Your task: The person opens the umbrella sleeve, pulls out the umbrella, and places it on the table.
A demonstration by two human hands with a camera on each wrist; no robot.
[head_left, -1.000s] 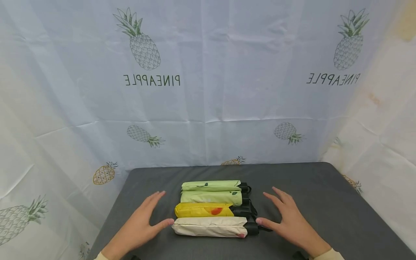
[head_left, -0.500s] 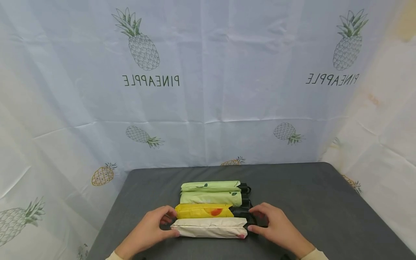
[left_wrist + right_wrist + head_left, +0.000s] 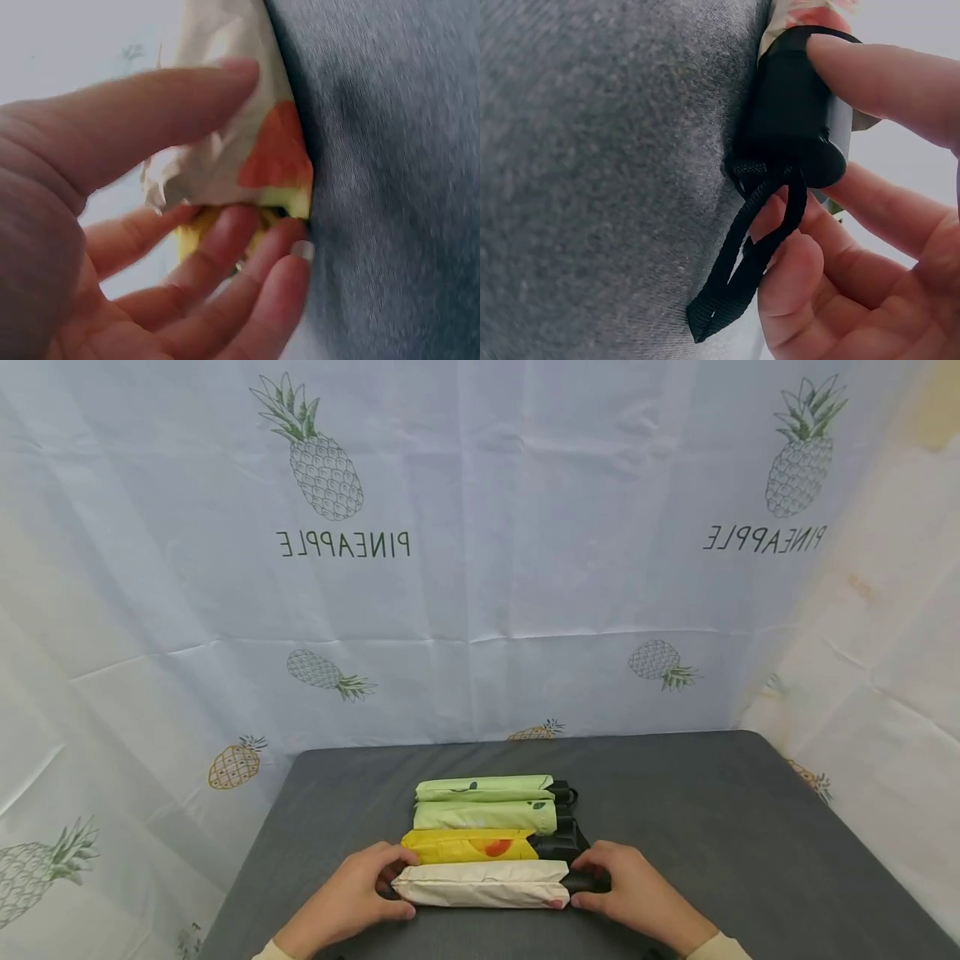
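A folded cream umbrella (image 3: 480, 887) lies sideways nearest me, its black handle (image 3: 791, 105) at the right. My left hand (image 3: 352, 889) holds its left end, thumb on the near side and fingers curled round the far side; the left wrist view shows an orange patch on the cream cover (image 3: 210, 172) there. With the right hand (image 3: 637, 889) I grip the handle between thumb and fingers, and a black wrist strap (image 3: 742, 277) hangs from it. Just behind lies a folded yellow umbrella (image 3: 465, 846) with an orange print.
Beyond the yellow one lie two folded light green umbrellas, a nearer one (image 3: 480, 816) and a farther one (image 3: 480, 788), handles to the right. All rest on a dark grey table (image 3: 712, 810). A white curtain (image 3: 480, 568) with pineapple prints surrounds the table.
Both hands came in from the sides, fingers spread at first, and curled round the two ends of the cream umbrella. The umbrellas stay nearly in place.
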